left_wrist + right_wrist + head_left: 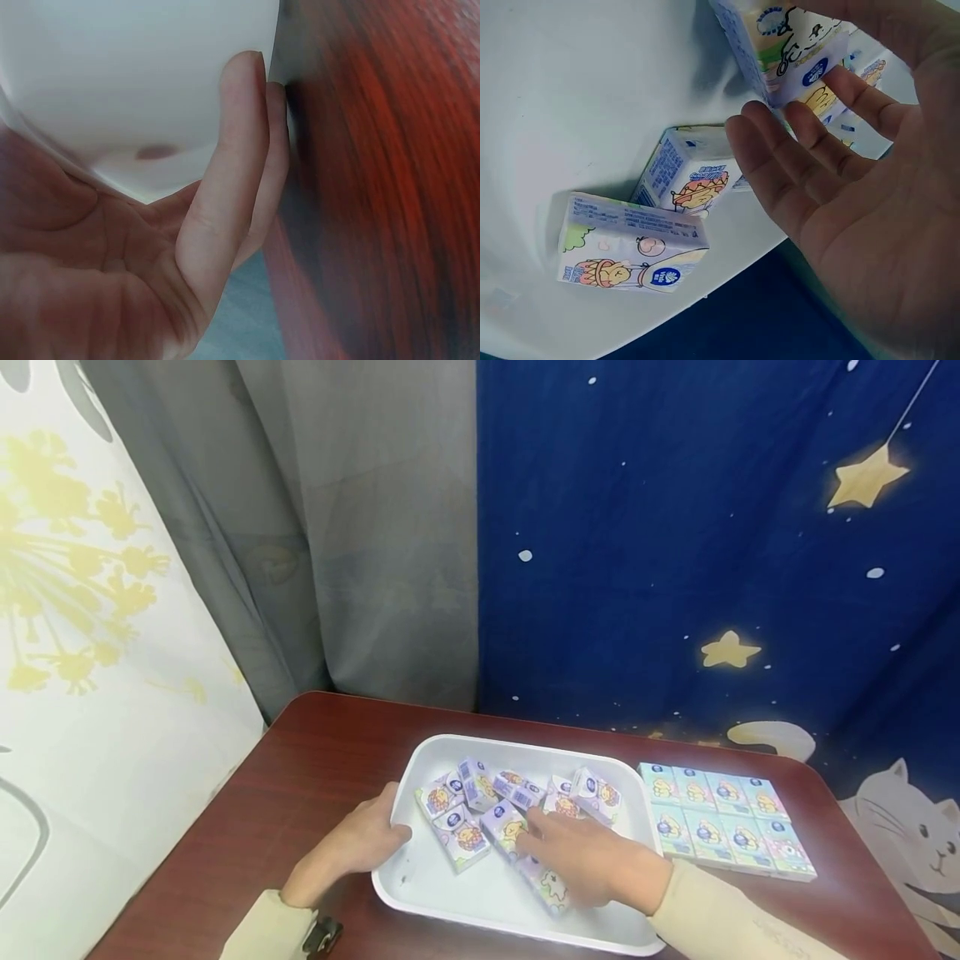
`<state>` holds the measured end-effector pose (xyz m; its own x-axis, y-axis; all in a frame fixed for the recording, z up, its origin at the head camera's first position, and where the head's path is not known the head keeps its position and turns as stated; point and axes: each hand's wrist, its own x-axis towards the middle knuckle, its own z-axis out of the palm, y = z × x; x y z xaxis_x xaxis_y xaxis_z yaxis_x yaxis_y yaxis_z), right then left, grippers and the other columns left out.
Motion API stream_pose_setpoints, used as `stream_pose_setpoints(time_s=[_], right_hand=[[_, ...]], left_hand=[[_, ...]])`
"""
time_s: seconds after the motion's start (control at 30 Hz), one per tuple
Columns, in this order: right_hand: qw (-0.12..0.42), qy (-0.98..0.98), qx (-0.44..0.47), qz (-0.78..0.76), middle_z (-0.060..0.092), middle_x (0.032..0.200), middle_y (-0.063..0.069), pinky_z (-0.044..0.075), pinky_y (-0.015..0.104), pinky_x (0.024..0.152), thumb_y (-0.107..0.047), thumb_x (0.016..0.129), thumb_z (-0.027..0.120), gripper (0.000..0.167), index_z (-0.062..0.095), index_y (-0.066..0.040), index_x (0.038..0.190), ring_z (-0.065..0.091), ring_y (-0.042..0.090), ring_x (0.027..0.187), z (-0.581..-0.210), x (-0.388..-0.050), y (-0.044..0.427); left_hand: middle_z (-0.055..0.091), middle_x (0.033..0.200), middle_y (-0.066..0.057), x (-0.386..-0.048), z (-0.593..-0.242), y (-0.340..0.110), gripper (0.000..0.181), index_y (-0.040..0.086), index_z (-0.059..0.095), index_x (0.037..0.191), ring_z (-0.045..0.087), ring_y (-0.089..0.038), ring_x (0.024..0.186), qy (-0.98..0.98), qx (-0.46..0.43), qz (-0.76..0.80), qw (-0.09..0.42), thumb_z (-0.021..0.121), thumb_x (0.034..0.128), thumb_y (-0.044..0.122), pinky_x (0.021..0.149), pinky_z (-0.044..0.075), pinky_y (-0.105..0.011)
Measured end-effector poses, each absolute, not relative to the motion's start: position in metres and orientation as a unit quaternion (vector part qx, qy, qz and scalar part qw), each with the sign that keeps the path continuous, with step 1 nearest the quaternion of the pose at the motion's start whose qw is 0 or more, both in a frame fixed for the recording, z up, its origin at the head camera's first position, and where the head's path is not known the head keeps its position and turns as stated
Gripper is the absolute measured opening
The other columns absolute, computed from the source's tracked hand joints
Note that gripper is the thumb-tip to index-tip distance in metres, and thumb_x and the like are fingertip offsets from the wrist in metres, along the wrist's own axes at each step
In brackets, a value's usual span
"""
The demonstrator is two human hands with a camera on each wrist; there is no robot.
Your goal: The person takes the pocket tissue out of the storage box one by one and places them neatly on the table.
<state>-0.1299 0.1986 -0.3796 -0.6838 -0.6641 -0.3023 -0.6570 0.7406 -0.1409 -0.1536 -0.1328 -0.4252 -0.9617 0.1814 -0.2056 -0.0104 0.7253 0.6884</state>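
Note:
A white tray (435,893) sits on the table with several small purple-and-white tissue packs (461,837) lying loose in it. My left hand (367,835) grips the tray's left rim; in the left wrist view its fingers (225,165) lie along the outside of the tray wall. Inside the tray, my right hand (588,860) pinches a tissue pack with a white cartoon figure (802,49) between thumb and index finger, the other fingers loosely bent. Another pack with a yellow figure (502,822) lies just beyond it. Part of the held pack is hidden by the hand in the head view.
Right of the tray, several green-and-blue tissue packs (720,818) lie in two tidy rows on the dark red table (315,760). A grey curtain (390,527) and a blue star-printed curtain (637,527) hang behind the table.

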Motion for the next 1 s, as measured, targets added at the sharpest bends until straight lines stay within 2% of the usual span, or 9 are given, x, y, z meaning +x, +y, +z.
stream_pose_setpoints(time_s=[0.13, 0.27, 0.37, 0.5, 0.7, 0.87, 1.0], right_hand=[[0.183, 0.917, -0.355, -0.006, 0.056, 0.142, 0.001, 0.051, 0.056, 0.115, 0.008, 0.075, 0.088, 0.079, 0.063, -0.027, 0.140, 0.062, 0.019, 0.120, -0.377, -0.129, 0.199], [0.185, 0.915, -0.357, -0.017, 0.060, 0.141, -0.002, 0.048, 0.057, 0.119, 0.004, 0.070, 0.093, 0.083, 0.062, -0.027, 0.140, 0.062, 0.022, 0.128, -0.374, -0.130, 0.202], [0.181, 0.914, -0.362, -0.031, 0.059, 0.126, -0.008, 0.050, 0.053, 0.116, 0.000, 0.068, 0.096, 0.083, 0.062, -0.028, 0.137, 0.061, 0.016, 0.117, -0.371, -0.131, 0.207], [0.188, 0.915, -0.352, -0.057, 0.058, 0.122, -0.009, 0.052, 0.050, 0.114, -0.001, 0.070, 0.096, 0.081, 0.062, -0.026, 0.139, 0.060, 0.013, 0.112, -0.368, -0.131, 0.214], [0.185, 0.919, -0.336, -0.094, 0.059, 0.133, -0.005, 0.059, 0.040, 0.099, 0.007, 0.074, 0.087, 0.081, 0.060, -0.021, 0.145, 0.058, 0.011, 0.103, -0.362, -0.131, 0.226], [0.163, 0.918, -0.337, -0.132, 0.057, 0.139, -0.005, 0.059, 0.040, 0.094, 0.007, 0.072, 0.084, 0.081, 0.060, -0.021, 0.145, 0.057, 0.013, 0.106, -0.357, -0.131, 0.240], [0.136, 0.919, -0.340, -0.144, 0.058, 0.145, 0.000, 0.060, 0.051, 0.102, 0.000, 0.072, 0.087, 0.083, 0.060, -0.017, 0.148, 0.061, 0.021, 0.121, -0.354, -0.130, 0.252]], left_hand=[[0.070, 0.112, -0.022, -0.153, -0.427, -0.133, 0.056, -0.004, 0.049, 0.144, 0.073, -0.025, 0.081, 0.919, 0.047, 0.369, 0.128, 0.069, 0.0925, 0.003, 0.065, 0.066, -0.042], [0.070, 0.110, -0.022, -0.153, -0.428, -0.133, 0.055, -0.004, 0.050, 0.143, 0.073, -0.025, 0.080, 0.919, 0.047, 0.371, 0.126, 0.069, 0.0925, 0.002, 0.064, 0.066, -0.042], [0.070, 0.109, -0.021, -0.153, -0.428, -0.133, 0.054, -0.004, 0.050, 0.143, 0.073, -0.024, 0.079, 0.919, 0.046, 0.371, 0.125, 0.069, 0.0925, 0.002, 0.064, 0.066, -0.041], [0.070, 0.108, -0.021, -0.153, -0.426, -0.133, 0.053, -0.004, 0.051, 0.141, 0.073, -0.026, 0.079, 0.918, 0.050, 0.374, 0.122, 0.069, 0.0913, 0.002, 0.063, 0.066, -0.042], [0.071, 0.106, -0.020, -0.153, -0.426, -0.132, 0.054, -0.004, 0.051, 0.141, 0.074, -0.026, 0.079, 0.919, 0.053, 0.373, 0.119, 0.070, 0.0907, 0.001, 0.063, 0.066, -0.043], [0.071, 0.107, -0.021, -0.153, -0.426, -0.132, 0.055, -0.005, 0.051, 0.142, 0.074, -0.026, 0.079, 0.918, 0.052, 0.373, 0.120, 0.070, 0.0909, 0.002, 0.063, 0.066, -0.043], [0.071, 0.108, -0.021, -0.153, -0.427, -0.132, 0.056, -0.005, 0.050, 0.143, 0.074, -0.026, 0.080, 0.918, 0.052, 0.374, 0.120, 0.070, 0.0911, 0.002, 0.064, 0.066, -0.043]])
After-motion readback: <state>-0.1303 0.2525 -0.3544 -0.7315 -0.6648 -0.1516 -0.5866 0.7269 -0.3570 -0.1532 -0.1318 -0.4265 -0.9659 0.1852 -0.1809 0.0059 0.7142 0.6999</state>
